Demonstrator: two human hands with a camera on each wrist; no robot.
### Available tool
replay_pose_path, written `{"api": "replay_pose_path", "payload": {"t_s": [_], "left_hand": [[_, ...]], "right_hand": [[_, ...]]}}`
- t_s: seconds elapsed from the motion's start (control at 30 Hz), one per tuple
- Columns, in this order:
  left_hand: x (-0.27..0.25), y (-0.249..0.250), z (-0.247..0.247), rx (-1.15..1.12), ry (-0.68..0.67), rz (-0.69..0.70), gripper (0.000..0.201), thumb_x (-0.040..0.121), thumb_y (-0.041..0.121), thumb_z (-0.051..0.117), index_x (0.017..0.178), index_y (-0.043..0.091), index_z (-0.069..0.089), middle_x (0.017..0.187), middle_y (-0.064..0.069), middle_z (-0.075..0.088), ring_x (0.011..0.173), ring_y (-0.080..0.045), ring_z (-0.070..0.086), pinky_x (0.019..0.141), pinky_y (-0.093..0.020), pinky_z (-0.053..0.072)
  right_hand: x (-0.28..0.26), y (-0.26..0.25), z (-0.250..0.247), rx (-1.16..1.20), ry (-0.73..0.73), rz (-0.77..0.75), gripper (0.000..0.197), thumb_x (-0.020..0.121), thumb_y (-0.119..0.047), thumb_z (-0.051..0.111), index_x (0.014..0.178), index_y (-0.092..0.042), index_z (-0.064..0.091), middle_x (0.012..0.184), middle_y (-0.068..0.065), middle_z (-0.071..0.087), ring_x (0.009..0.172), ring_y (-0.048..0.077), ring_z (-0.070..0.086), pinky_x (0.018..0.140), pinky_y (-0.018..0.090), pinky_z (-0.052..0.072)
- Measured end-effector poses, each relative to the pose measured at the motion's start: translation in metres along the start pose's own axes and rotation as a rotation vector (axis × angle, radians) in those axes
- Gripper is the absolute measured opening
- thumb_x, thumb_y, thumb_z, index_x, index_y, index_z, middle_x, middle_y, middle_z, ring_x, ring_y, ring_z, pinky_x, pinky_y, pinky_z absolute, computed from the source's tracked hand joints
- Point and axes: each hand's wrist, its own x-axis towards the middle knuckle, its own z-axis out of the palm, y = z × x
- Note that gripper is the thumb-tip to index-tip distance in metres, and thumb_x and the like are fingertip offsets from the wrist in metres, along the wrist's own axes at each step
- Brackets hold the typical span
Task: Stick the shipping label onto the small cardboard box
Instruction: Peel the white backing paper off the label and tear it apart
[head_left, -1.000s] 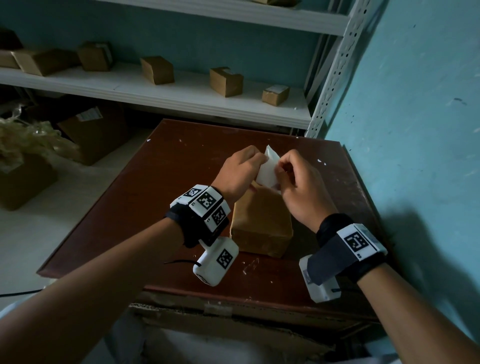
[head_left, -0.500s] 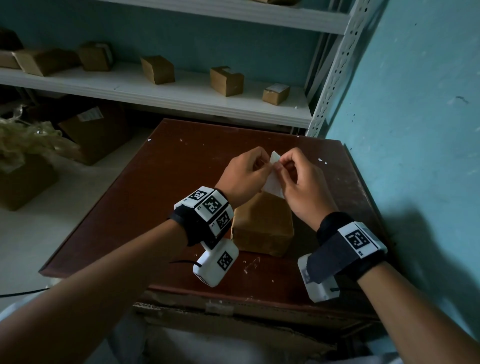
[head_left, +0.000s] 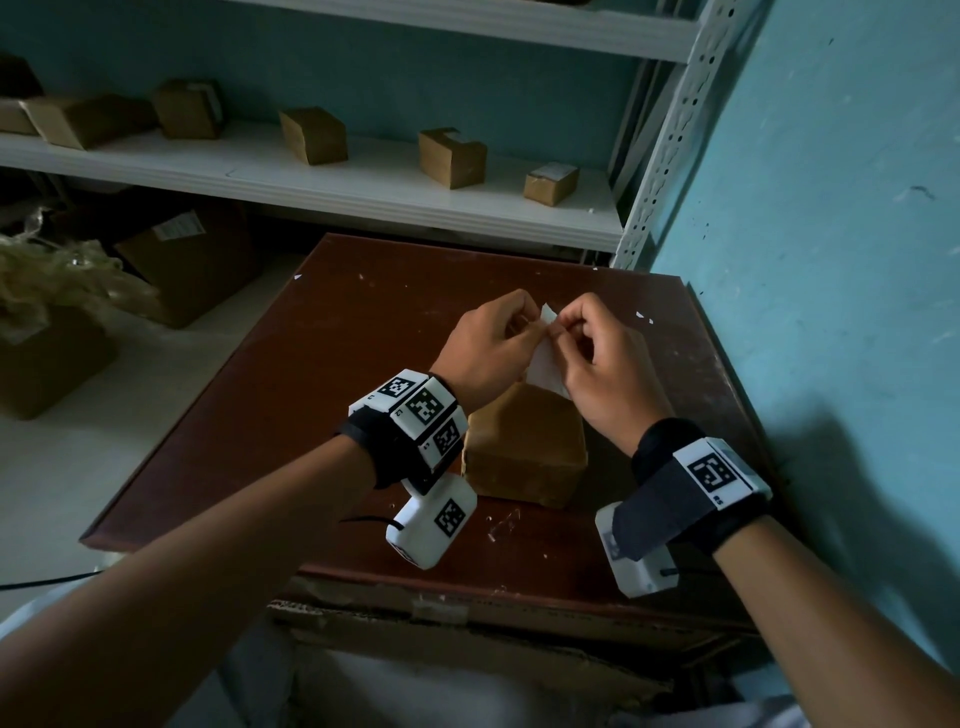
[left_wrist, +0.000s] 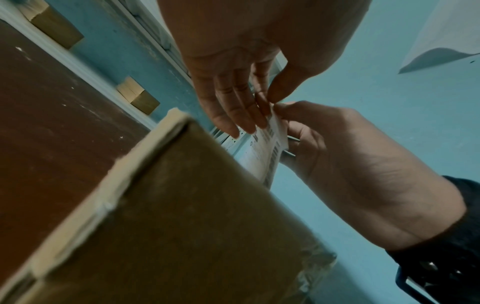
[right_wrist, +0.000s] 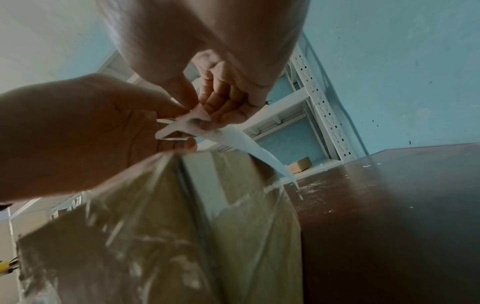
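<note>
A small brown cardboard box, wrapped in clear tape, stands on the dark red-brown table. Just above its far end both hands hold a white shipping label. My left hand pinches the label's upper corner between thumb and forefinger, its other fingers lying straight along the sheet. My right hand pinches the same corner from the other side, fingers curled. The label hangs down toward the box with its printed side facing left, and I cannot tell if it touches the box.
A white shelf behind the table carries several small cardboard boxes. A perforated metal upright and the teal wall close off the right side. Larger cartons and crumpled plastic sit on the floor at the left.
The label has swung from sticking up between the hands to hanging lower toward the box. Both hands kept hold and their fingertips drew together at its top corner.
</note>
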Motion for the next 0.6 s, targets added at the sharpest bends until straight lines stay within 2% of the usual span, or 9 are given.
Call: {"api": "replay_pose_path", "payload": {"t_s": [0.1, 0.2, 0.4, 0.6], "left_hand": [[-0.0007, 0.0007, 0.0006, 0.005, -0.009, 0.005, 0.014, 0.099, 0.024, 0.047, 0.096, 0.013, 0.056, 0.093, -0.007, 0.064, 0.079, -0.023, 0.067, 0.069, -0.043, 0.059], [-0.0017, 0.0014, 0.0015, 0.005, -0.024, -0.005, 0.016, 0.099, 0.026, 0.046, 0.099, 0.013, 0.056, 0.096, -0.007, 0.064, 0.082, -0.023, 0.066, 0.069, -0.043, 0.060], [-0.0016, 0.0021, 0.0020, -0.024, -0.025, -0.019, 0.019, 0.100, 0.024, 0.046, 0.098, 0.010, 0.058, 0.092, -0.011, 0.066, 0.081, -0.026, 0.066, 0.070, -0.043, 0.058], [-0.0009, 0.0021, 0.0030, -0.025, -0.020, -0.028, 0.017, 0.100, 0.024, 0.046, 0.099, 0.012, 0.057, 0.094, -0.008, 0.065, 0.082, -0.023, 0.066, 0.070, -0.040, 0.059]], "right_hand": [[-0.0003, -0.0004, -0.0003, 0.005, 0.004, -0.010, 0.011, 0.099, -0.021, 0.050, 0.098, -0.011, 0.054, 0.083, -0.001, 0.061, 0.074, 0.006, 0.061, 0.057, 0.024, 0.051], [0.0001, 0.0006, -0.0006, -0.012, -0.005, -0.019, 0.013, 0.100, -0.021, 0.049, 0.098, -0.009, 0.053, 0.087, -0.001, 0.060, 0.077, 0.003, 0.061, 0.058, 0.022, 0.052], [0.0007, 0.0020, 0.0006, -0.024, -0.011, -0.032, 0.016, 0.101, -0.021, 0.046, 0.098, -0.006, 0.051, 0.078, 0.006, 0.062, 0.064, 0.014, 0.061, 0.053, 0.038, 0.048], [-0.0004, 0.0012, 0.0007, -0.022, -0.031, -0.014, 0.016, 0.101, -0.023, 0.046, 0.100, -0.007, 0.050, 0.079, 0.004, 0.061, 0.065, 0.014, 0.061, 0.056, 0.042, 0.050]]}}
